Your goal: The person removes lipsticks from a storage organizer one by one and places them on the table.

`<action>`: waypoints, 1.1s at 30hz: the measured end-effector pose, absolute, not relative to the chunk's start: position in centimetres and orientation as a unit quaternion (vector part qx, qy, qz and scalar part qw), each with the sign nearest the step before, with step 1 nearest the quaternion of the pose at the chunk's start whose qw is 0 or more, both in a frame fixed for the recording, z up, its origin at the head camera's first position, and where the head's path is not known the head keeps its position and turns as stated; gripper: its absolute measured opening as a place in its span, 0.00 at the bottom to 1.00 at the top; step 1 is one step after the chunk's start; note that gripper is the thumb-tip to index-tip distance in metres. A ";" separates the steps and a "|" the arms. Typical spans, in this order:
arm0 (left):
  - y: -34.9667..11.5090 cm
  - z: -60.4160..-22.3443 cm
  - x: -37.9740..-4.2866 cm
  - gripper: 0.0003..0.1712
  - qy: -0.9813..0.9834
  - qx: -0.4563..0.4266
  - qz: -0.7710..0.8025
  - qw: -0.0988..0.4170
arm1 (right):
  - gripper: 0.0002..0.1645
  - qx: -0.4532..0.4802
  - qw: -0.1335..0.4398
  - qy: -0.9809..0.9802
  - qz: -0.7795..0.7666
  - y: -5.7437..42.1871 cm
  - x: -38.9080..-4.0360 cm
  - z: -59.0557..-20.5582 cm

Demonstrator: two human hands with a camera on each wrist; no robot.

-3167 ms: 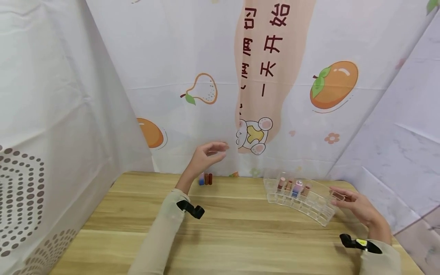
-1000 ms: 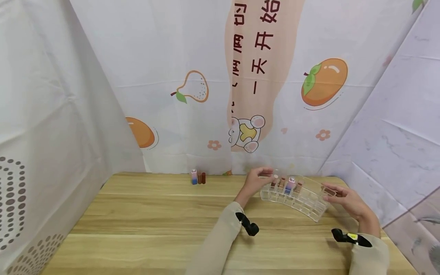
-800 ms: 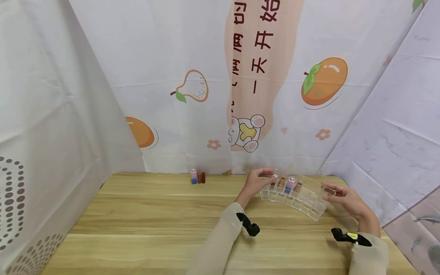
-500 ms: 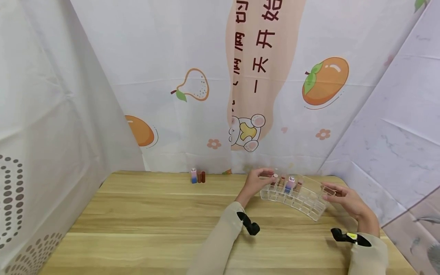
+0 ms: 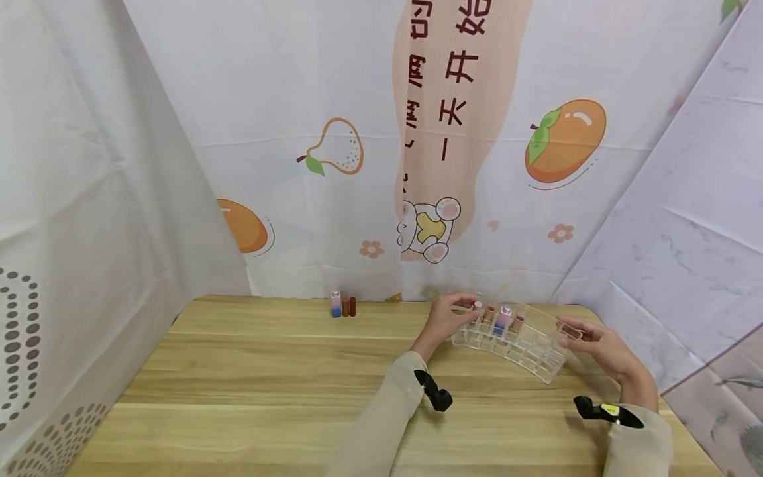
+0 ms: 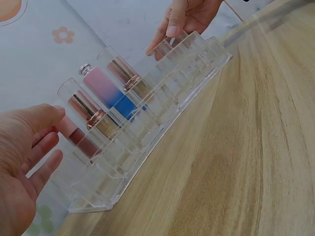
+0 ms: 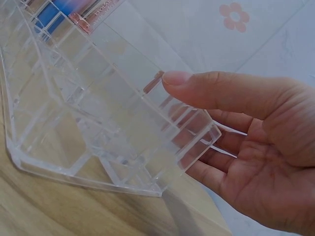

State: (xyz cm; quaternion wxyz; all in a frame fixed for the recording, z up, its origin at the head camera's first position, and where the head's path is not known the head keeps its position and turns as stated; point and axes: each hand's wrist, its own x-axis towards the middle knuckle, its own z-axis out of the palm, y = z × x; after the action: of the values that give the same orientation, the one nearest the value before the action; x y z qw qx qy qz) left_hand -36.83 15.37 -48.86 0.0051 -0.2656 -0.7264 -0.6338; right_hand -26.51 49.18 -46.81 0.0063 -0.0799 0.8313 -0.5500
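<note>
My left hand [image 5: 446, 319] is at the left end of a clear, stepped lipstick organizer [image 5: 517, 352]. Its thumb and fingers pinch the pink top of a lip gloss tube [image 6: 83, 140] with a brownish-red lower part, which sits slanted in an end slot. Beside that tube, in the back row, stand a rose-gold lipstick [image 6: 84, 105], a pink-and-blue lipstick [image 6: 109, 92] and a second rose-gold lipstick [image 6: 124, 71]. My right hand [image 5: 614, 351] grips the organizer's right end, thumb in front and fingers behind the clear wall.
At the back left of the wooden table [image 5: 250, 384] stand another pink-and-blue lipstick [image 5: 336, 305], a brown tube [image 5: 345, 307] and a dark red tube [image 5: 352, 307]. A printed cloth [image 5: 286, 218] hangs right behind the table's back edge.
From above the table at left, my left hand has come right to the organizer and taken hold of the lip gloss tube. My right hand keeps its grip. The head view has shifted slightly.
</note>
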 end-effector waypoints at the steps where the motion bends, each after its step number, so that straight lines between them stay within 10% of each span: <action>1: 15.4 -48.9 -36.9 0.19 -0.728 -0.265 -0.633 0.007 | 0.30 -0.081 0.006 0.831 -0.551 49.2 -26.5 -46.8; 33: 15.6 -48.8 -36.8 0.17 -0.738 -0.275 -0.615 0.034 | 0.31 -0.082 0.012 0.830 -0.552 49.3 -26.6 -46.9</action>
State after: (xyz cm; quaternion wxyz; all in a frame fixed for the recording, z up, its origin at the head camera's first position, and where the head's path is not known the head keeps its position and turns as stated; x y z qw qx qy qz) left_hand -36.83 15.60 -48.83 0.0345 -0.2751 -0.7382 -0.6150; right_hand -26.63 49.27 -46.89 0.0120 -0.0820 0.8297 -0.5520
